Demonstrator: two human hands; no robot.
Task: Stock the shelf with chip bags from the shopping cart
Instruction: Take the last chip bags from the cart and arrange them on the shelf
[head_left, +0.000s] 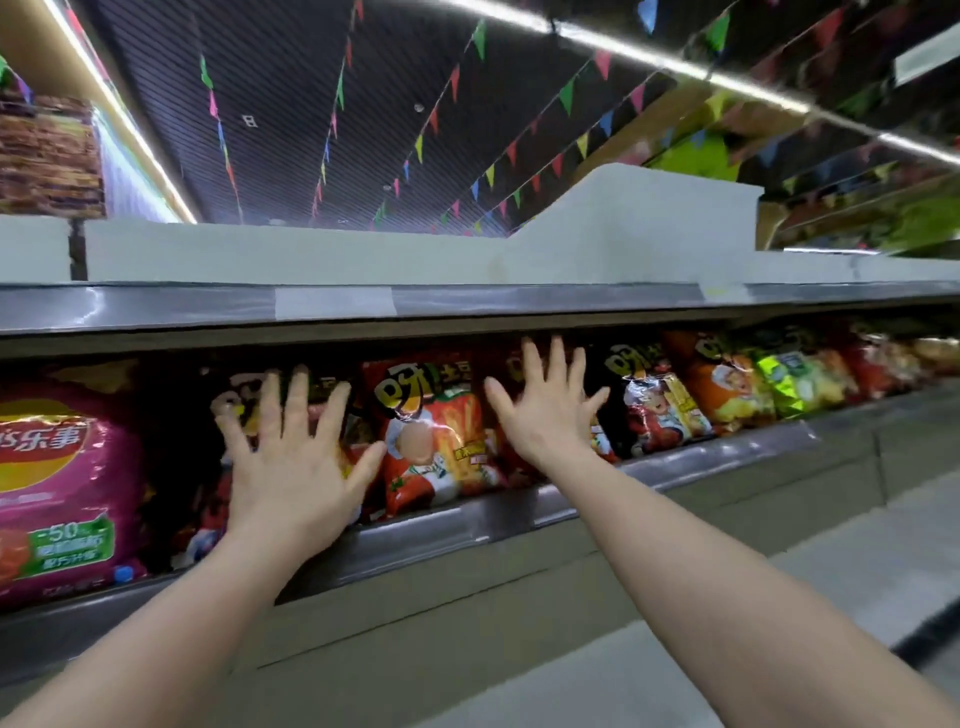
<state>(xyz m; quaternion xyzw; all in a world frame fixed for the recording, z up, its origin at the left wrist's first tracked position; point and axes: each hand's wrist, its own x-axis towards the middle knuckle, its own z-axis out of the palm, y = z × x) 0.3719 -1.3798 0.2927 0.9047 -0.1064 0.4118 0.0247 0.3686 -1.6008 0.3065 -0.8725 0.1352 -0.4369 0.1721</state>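
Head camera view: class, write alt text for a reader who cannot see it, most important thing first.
Two bare hands, the left hand and right hand, reach with fingers spread flat toward chip bags on a shelf. A red bag stands between them, a pink bag at far left. Coloured pennants hang from the dark ceiling.

The shelf (467, 525) carries upright chip bags (434, 431), perhaps 8, side by side.

I count two hands: left hand (291, 467), right hand (550, 410). One pink chip bag (62, 483), far left of frame. One shelf (467, 525). Bags toward right too blurred for me to count.
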